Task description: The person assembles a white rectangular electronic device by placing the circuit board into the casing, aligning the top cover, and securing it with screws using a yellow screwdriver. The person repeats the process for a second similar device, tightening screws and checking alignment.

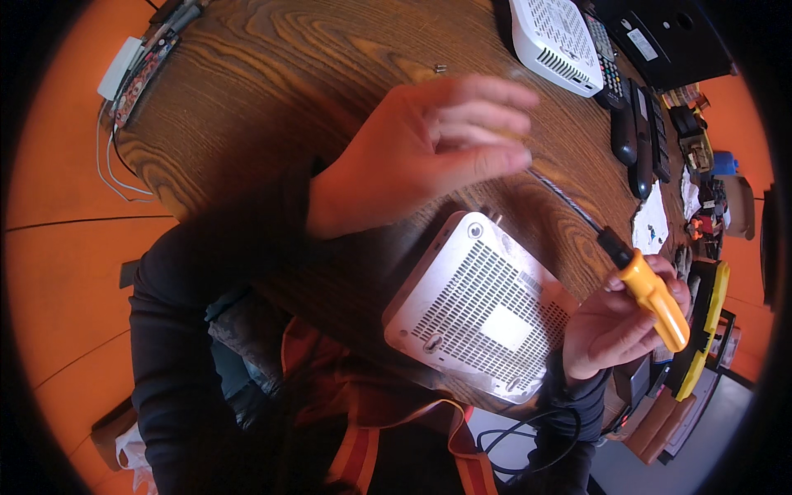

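My right hand (615, 318) grips a screwdriver by its yellow handle (652, 299). The long thin shaft points up and left, toward my left hand (433, 148). Slightly blurred, the left hand has its fingers stretched out, with the thumb by the screwdriver's tip. I cannot tell whether the thumb touches the tip or whether something small is there. Below the two hands, a white box-shaped device (456, 272), like a router, lies tilted with its slotted face up. That face carries a pale label and round corner feet. My right wrist is beside its right end.
Two small screws (440, 68) lie on the wooden table (272, 66). At the far right are a second white slotted device (557, 41), a remote control (606, 62) and a black box (660, 41). A yellow-and-black toolbox (704, 330) stands right of my right hand.
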